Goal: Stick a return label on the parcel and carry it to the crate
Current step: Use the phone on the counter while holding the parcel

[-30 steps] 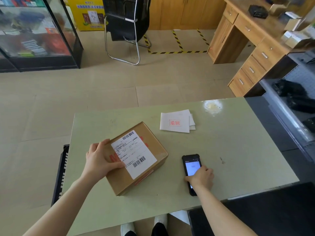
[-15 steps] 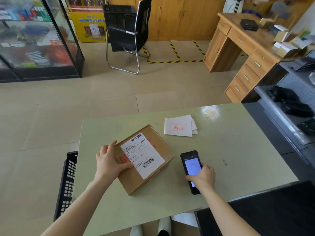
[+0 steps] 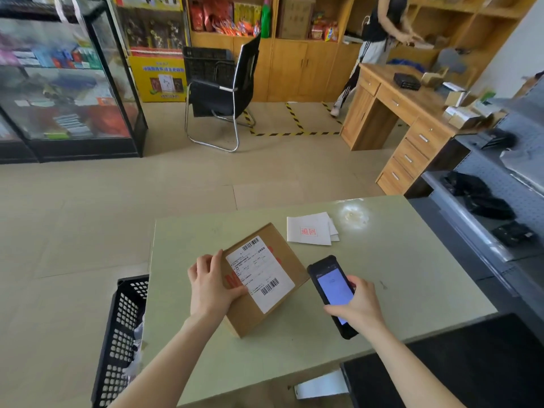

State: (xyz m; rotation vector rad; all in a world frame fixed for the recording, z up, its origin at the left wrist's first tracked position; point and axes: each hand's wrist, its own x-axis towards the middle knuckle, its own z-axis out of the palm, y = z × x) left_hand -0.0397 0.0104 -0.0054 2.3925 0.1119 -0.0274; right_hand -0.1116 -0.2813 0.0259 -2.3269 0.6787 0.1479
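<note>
A brown cardboard parcel (image 3: 287, 265) with a white barcode shipping label lies on the pale green table (image 3: 397, 260). My left hand (image 3: 210, 285) rests flat on the parcel's left side, thumb on the label's edge. My right hand (image 3: 360, 309) grips a black handheld scanner (image 3: 331, 287), screen lit, lifted just right of the parcel. A small stack of white return labels (image 3: 309, 229) with red characters lies behind the parcel. A black plastic crate (image 3: 120, 334) stands on the floor by the table's left edge.
A dark counter with black items (image 3: 477, 198) runs along the right. A wooden desk (image 3: 412, 113), a black chair (image 3: 220, 92) and a glass display case (image 3: 64, 83) stand across the tiled floor. A person (image 3: 379, 33) stands by the far shelves.
My right hand has lifted the scanner off the table and tilted it up beside the parcel. My view has risen, showing more of the room. My left hand stays on the parcel.
</note>
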